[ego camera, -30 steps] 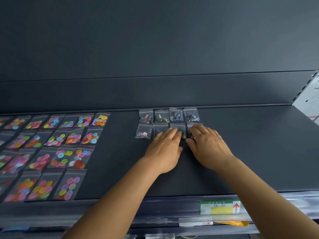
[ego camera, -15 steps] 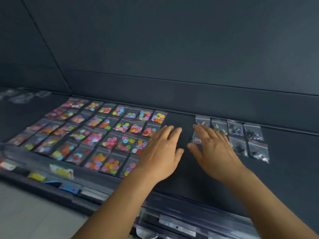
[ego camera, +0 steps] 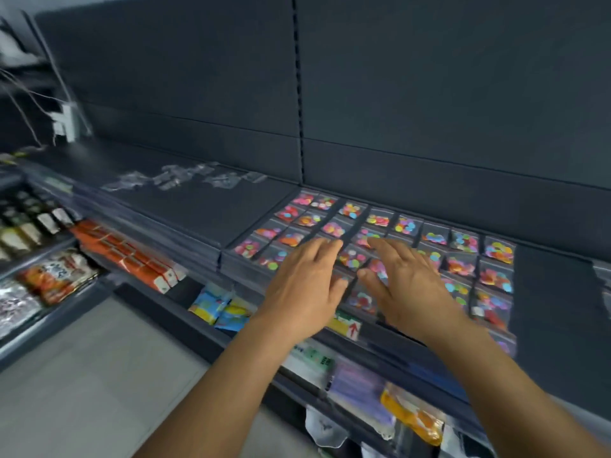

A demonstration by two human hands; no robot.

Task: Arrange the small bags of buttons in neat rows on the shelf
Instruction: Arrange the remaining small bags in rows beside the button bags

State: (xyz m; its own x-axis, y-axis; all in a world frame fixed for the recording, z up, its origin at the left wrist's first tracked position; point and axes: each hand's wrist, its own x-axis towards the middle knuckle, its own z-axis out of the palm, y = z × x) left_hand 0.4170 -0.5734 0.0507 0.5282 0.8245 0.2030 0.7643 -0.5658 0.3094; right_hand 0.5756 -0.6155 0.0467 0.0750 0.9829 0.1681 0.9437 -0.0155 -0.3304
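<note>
Over the grid of bright button bags on the dark shelf hover my 2 hands — left hand and right hand, fingers spread flat, gripping nothing. Farther left lies a loose scatter of clear bags, not yet in rows. I judge those come next — reach low, pinch 1 by its edge, and avoid brushing the finished grid.

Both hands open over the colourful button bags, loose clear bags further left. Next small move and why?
Probably reach the left hand toward the loose clear bags at the back left. They lie scattered, while the colourful bags already sit in rows, and both hands are empty.
</note>
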